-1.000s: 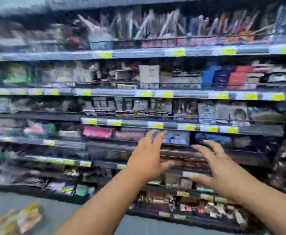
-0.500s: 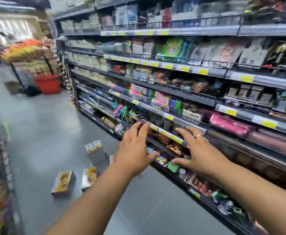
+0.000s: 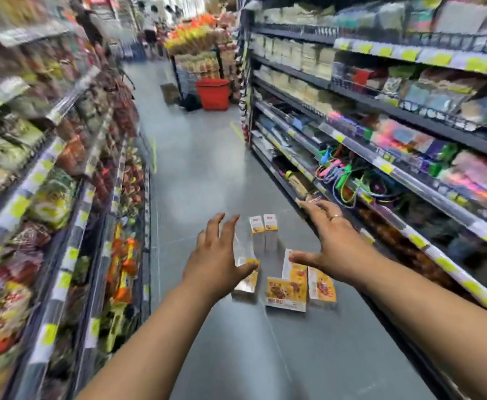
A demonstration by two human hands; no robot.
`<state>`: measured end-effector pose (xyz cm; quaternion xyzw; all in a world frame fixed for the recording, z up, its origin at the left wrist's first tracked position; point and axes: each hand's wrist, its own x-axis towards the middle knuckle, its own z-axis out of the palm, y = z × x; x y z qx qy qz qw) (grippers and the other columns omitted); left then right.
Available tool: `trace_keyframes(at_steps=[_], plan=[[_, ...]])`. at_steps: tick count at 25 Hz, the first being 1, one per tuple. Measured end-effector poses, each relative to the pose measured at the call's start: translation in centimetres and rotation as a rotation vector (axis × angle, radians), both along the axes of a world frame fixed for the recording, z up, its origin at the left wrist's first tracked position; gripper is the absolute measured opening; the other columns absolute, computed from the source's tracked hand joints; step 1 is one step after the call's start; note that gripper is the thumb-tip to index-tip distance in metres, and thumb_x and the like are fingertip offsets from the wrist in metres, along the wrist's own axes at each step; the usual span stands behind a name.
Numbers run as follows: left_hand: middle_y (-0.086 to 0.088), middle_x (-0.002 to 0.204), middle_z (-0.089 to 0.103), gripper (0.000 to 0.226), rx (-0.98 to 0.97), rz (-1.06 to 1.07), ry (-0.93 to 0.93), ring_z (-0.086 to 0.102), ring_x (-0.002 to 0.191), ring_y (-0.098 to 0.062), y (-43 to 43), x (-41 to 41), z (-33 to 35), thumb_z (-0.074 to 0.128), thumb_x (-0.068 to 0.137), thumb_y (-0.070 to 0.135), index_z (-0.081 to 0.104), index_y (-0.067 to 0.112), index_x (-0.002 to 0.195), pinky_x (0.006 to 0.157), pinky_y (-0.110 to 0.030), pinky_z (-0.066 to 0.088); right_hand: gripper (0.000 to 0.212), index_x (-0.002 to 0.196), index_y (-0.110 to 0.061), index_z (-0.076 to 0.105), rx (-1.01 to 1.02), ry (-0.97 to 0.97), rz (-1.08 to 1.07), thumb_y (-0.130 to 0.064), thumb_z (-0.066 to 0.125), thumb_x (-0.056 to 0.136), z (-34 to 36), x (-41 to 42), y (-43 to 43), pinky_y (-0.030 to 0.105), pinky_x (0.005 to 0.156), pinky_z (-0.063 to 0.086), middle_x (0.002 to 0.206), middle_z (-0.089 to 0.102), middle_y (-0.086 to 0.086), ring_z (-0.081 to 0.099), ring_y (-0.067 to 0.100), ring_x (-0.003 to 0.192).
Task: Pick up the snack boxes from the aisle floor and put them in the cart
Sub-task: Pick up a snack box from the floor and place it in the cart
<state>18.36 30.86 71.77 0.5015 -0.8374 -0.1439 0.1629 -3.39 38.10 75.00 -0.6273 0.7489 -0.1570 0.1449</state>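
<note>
Snack boxes (image 3: 285, 293): all on floor (image 3: 207, 168), near; 0 picked. Cart unseen. L hand (image 3: 216, 261), R hand (image 3: 334, 243): spread wide, empty.

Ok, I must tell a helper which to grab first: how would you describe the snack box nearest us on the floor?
On the grey floor between the shelves, yellow snack boxes cluster between the left hand and the right hand. The nearest box sits at the cluster's front edge. Unlike the two upright boxes, it lies flat and crosswise, picture up, a white strip along its near edge.
</note>
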Motion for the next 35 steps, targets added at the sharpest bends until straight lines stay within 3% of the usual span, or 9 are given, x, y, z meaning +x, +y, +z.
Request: trace_keyframes(at_steps=[7, 9, 12, 19, 25, 32, 35], plan=[[0.0, 0.156, 0.012, 0.093, 0.114, 0.244, -0.016, 0.02, 0.142, -0.027, -13.1, 3.8, -3.6, 0.07, 0.078, 0.053, 0.015, 0.032, 0.149, 0.111, -0.04, 0.029, 0.104, 0.15, -0.034, 0.013, 0.1, -0.01, 0.237, -0.057, 0.076, 0.07, -3.9, 3.1, -18.8, 0.041, 0.109, 0.036, 0.156, 0.013, 0.009, 0.032, 0.033, 0.138], [-0.002, 0.155, 0.014, 0.093, 0.181, 0.309, -0.031, 0.021, 0.142, -0.028, -21.0, 6.6, -7.3, 0.07, 0.077, 0.054, 0.015, 0.032, 0.148, 0.111, -0.041, 0.031, 0.103, 0.149, -0.034, 0.014, 0.17, -0.022, 0.272, -0.057, 0.076, 0.07, -7.5, 6.1, -27.9, 0.04, 0.106, 0.037, 0.156, 0.013, 0.008, 0.035, 0.033, 0.136], [-0.002, 0.155, 0.015, 0.092, 0.205, 0.289, -0.074, 0.023, 0.141, -0.027, -24.2, 7.7, -8.9, 0.069, 0.077, 0.055, 0.015, 0.032, 0.148, 0.109, -0.042, 0.033, 0.104, 0.15, -0.033, 0.014, 0.185, -0.005, 0.29, -0.057, 0.075, 0.07, -9.1, 6.9, -31.0, 0.041, 0.106, 0.039, 0.156, 0.014, 0.008, 0.036, 0.033, 0.135], [-0.006, 0.151, 0.022, 0.094, 0.432, 0.287, -0.161, 0.03, 0.136, -0.032, -44.1, 11.7, -20.5, 0.071, 0.076, 0.054, 0.019, 0.028, 0.149, 0.108, -0.045, 0.036, 0.098, 0.149, -0.039, 0.016, 0.309, 0.013, 0.255, -0.053, 0.075, 0.072, -21.9, 10.8, -50.8, 0.044, 0.099, 0.044, 0.154, 0.017, 0.013, 0.041, 0.038, 0.129], [-0.01, 0.147, 0.027, 0.091, 0.639, 0.383, -0.2, 0.033, 0.134, -0.034, -56.2, 12.0, -37.8, 0.074, 0.075, 0.05, 0.023, 0.031, 0.148, 0.107, -0.044, 0.036, 0.095, 0.148, -0.038, 0.022, 0.489, -0.003, 0.279, -0.055, 0.075, 0.071, -39.5, 10.5, -63.6, 0.046, 0.101, 0.043, 0.149, 0.027, 0.02, 0.045, 0.043, 0.124], [-0.017, 0.148, 0.02, 0.097, 0.909, 0.515, -0.218, 0.039, 0.13, -0.039, -59.8, 12.3, -62.0, 0.076, 0.075, 0.046, 0.014, 0.039, 0.149, 0.109, -0.044, 0.035, 0.094, 0.148, -0.035, 0.021, 0.656, -0.04, 0.28, -0.051, 0.076, 0.073, -62.8, 9.5, -69.6, 0.044, 0.099, 0.041, 0.142, 0.036, 0.019, 0.046, 0.044, 0.121], [-0.02, 0.142, 0.027, 0.102, 0.971, 0.541, -0.168, 0.051, 0.119, -0.039, -61.0, 12.8, -71.7, 0.077, 0.074, 0.046, 0.009, 0.039, 0.15, 0.105, -0.039, 0.038, 0.098, 0.149, -0.032, 0.022, 0.667, -0.007, 0.281, -0.053, 0.077, 0.07, -72.0, 9.6, -72.1, 0.046, 0.101, 0.039, 0.143, 0.035, 0.021, 0.044, 0.044, 0.123]])
